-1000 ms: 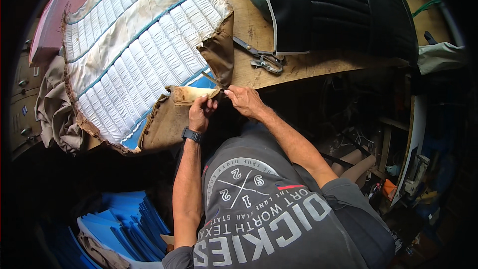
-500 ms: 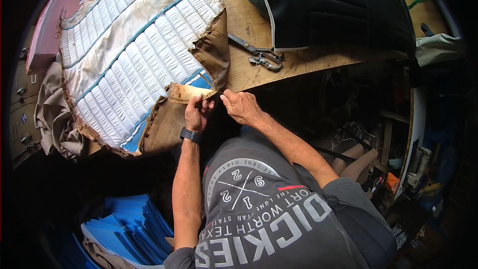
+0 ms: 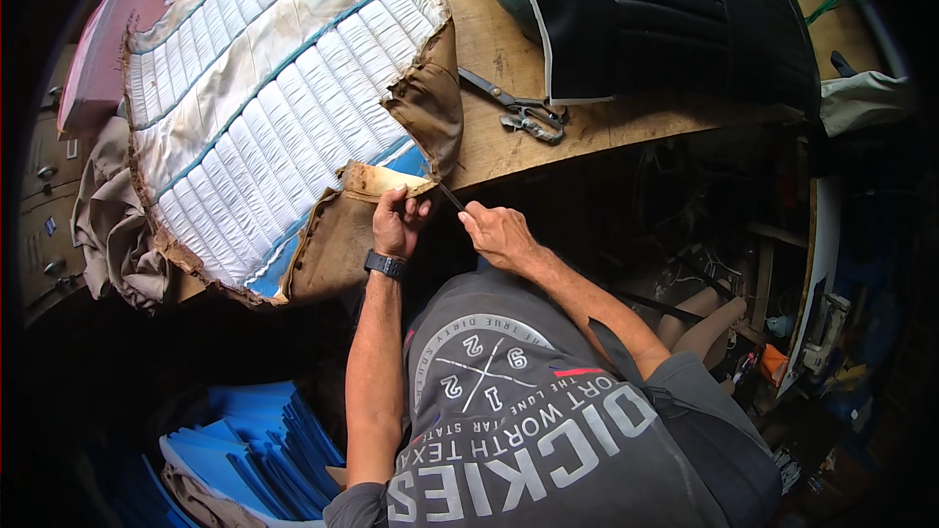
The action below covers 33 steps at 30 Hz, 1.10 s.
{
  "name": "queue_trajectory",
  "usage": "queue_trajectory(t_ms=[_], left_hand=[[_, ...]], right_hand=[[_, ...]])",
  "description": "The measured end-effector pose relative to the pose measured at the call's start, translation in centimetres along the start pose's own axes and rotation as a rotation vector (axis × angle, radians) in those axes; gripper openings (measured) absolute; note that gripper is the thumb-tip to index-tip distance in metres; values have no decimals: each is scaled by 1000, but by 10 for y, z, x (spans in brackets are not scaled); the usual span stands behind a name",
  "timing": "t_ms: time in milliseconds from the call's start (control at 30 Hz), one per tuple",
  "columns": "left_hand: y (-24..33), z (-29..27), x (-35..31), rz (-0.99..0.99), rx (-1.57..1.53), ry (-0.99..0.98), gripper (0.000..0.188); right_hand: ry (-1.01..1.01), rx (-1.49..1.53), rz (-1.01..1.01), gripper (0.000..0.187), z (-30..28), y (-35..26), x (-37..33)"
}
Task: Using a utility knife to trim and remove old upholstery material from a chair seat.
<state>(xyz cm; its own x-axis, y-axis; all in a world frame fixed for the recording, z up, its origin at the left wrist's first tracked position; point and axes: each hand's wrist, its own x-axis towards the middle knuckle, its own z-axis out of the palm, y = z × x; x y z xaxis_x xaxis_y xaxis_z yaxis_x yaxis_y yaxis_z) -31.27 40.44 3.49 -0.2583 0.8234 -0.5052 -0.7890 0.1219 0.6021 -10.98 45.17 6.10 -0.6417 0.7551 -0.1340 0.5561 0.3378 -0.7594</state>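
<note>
A large seat cover (image 3: 284, 127) lies wrong side up over the table's edge, showing white ribbed padding, blue seam strips and brown fabric. My left hand (image 3: 396, 227), with a dark watch at the wrist, pinches the cover's near edge by a stained cream flap (image 3: 383, 181). Just right of it, my right hand (image 3: 501, 237) is closed around a thin dark tool (image 3: 451, 198), like a small blade or seam ripper. The tool's tip points at the corner of the flap; whether it touches the fabric I cannot tell. Its handle is hidden in my fingers.
Large scissors (image 3: 518, 108) lie on the wooden table (image 3: 489, 152). Beyond them rests a black ribbed seat cover (image 3: 665, 20). At far left are a pink foam block (image 3: 103, 59) and crumpled beige cloth (image 3: 112, 225). Blue sheets (image 3: 259, 440) are stacked at lower left.
My right hand has drawn back from the flap, toward the right and down, so more of the thin tool shows. My left hand keeps its pinch on the cover; the view has shifted slightly.
</note>
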Motion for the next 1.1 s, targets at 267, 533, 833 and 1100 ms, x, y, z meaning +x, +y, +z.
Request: queue_trajectory(t_ms=[267, 533, 833, 1100], left_hand=[[3, 3, -1, -15, 2, -24, 31], [-3, -8, 1, 12, -79, -43, 35], [0, -8, 4, -34, -104, -59, 40], [1, -9, 1, -54, -79, -66, 41]], right_hand=[[30, -24, -2, 31, 0, -12, 29], [-7, 88, 134, 32, 3, -13, 33], [45, 14, 16, 30, 5, -12, 31], [74, 19, -45, 28, 14, -5, 24]])
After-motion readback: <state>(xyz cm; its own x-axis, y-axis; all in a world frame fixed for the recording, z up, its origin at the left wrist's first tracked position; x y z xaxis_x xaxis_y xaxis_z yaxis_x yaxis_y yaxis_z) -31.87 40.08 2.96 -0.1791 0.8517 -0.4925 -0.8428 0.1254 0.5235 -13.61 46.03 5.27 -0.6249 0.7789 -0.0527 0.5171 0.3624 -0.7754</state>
